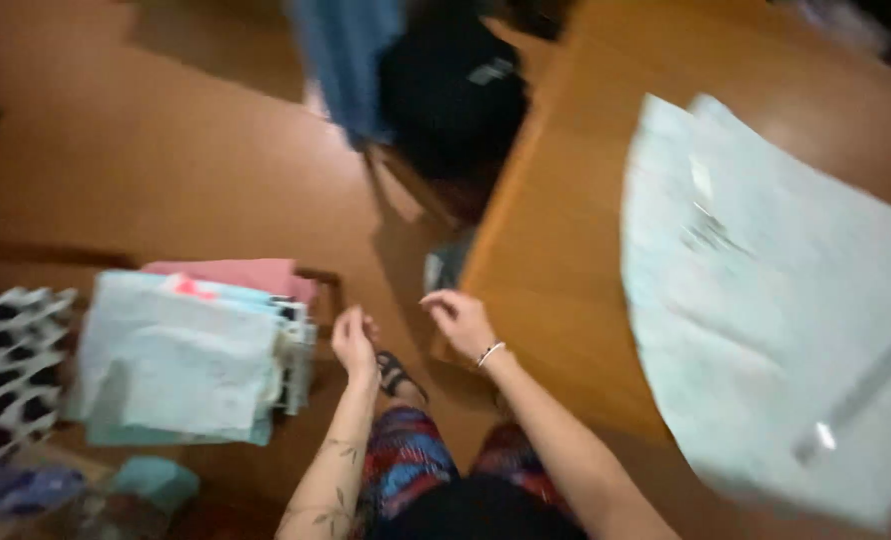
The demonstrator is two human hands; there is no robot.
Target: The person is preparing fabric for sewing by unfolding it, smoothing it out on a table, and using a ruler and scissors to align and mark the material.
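Observation:
The picture is blurred by motion. My left hand (354, 343) hangs over the floor beside a stack of folded cloths (191, 355) in pale blue, white and pink, with its fingers loosely curled and nothing in it. My right hand (461, 320) is at the near corner of a wooden table (556, 250), fingers apart and empty, with a bracelet on the wrist. A large pale green cloth (766, 290) lies spread flat on that table, to the right of my right hand.
A black-and-white patterned cloth (6, 365) lies left of the stack. A chair with a blue garment (346, 60) and a dark bag (451, 95) stands beyond the table's corner. My patterned trousers (406, 460) and a sandalled foot (396, 372) show below.

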